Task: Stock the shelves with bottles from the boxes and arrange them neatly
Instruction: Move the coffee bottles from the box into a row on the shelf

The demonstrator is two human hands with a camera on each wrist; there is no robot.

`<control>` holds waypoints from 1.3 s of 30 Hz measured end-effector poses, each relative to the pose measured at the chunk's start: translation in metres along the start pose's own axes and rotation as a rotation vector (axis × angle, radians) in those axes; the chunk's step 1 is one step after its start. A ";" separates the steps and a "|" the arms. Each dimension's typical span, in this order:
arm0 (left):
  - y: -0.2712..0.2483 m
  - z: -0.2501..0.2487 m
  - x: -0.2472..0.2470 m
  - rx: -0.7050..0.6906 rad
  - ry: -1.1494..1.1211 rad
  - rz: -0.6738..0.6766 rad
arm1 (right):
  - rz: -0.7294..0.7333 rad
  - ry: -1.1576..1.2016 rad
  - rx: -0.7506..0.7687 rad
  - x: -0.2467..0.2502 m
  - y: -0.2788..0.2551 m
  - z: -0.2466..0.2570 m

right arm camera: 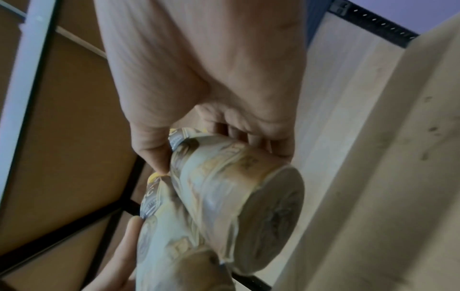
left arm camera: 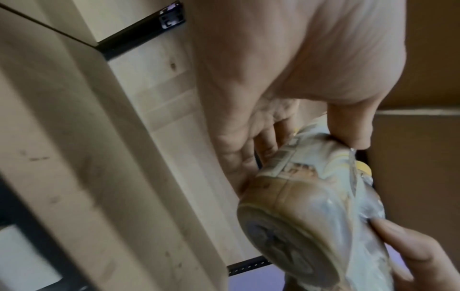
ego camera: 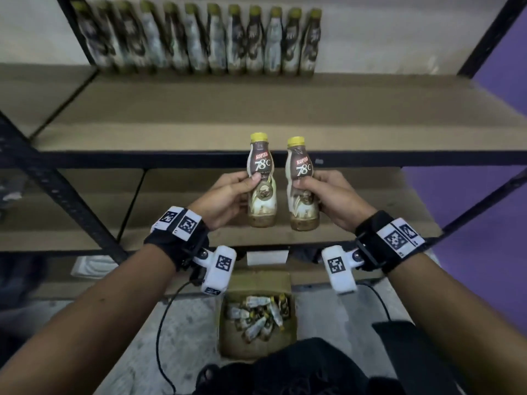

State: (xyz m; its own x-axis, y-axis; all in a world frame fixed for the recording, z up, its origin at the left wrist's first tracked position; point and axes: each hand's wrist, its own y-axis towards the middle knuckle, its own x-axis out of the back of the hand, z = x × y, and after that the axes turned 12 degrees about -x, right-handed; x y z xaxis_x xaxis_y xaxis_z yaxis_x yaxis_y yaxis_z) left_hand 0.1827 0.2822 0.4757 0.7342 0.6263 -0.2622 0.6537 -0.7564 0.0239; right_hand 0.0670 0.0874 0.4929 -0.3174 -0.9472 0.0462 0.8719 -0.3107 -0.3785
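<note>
Left hand (ego camera: 225,199) wrapped around the waist of the left bottle (ego camera: 261,181); right hand (ego camera: 332,196) wrapped around the waist of the right bottle (ego camera: 301,185). Both held in the air side by side, just apart, in front of the shelf edge (ego camera: 399,158), above the open box (ego camera: 256,317). Long axes near vertical, yellow caps up, labels toward the head camera. Likely hazards: mid-body grip permitting slip or tilt; bases clipping the shelf edge on entry; placement knocking the back row (ego camera: 199,41) over.
</note>
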 end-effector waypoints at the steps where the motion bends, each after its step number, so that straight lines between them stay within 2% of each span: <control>1: 0.002 -0.011 0.004 -0.030 0.015 0.011 | 0.006 -0.018 0.018 -0.006 0.000 0.011; 4: 0.007 -0.045 0.020 -0.096 0.065 0.028 | 0.005 -0.071 0.075 -0.024 0.000 0.042; 12: 0.022 -0.119 0.060 -0.204 0.285 0.044 | -0.114 -0.163 0.224 -0.056 0.007 0.108; 16: 0.045 -0.145 0.060 -0.255 0.393 0.030 | -0.145 -0.202 0.251 -0.055 0.015 0.131; 21: 0.083 -0.166 0.044 -0.292 0.392 0.044 | -0.226 -0.188 0.297 -0.043 0.033 0.145; 28: 0.156 -0.170 0.020 -0.359 0.601 0.075 | -0.224 -0.184 0.347 0.009 0.081 0.162; 32: 0.206 -0.170 -0.005 -0.385 0.714 0.101 | -0.248 -0.246 0.361 0.058 0.112 0.176; 35: 0.246 -0.168 -0.031 -0.366 0.719 0.156 | -0.258 -0.230 0.346 0.099 0.136 0.184; 39: 0.299 -0.160 -0.071 -0.320 0.752 0.076 | -0.313 -0.236 0.347 0.150 0.161 0.192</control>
State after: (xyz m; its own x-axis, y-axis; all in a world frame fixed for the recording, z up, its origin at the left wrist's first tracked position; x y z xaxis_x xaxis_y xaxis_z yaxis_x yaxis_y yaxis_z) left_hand 0.3555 0.0418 0.6554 0.6309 0.6211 0.4650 0.5349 -0.7823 0.3191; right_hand 0.2316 -0.1206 0.6161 -0.5250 -0.7842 0.3306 0.8336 -0.5522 0.0137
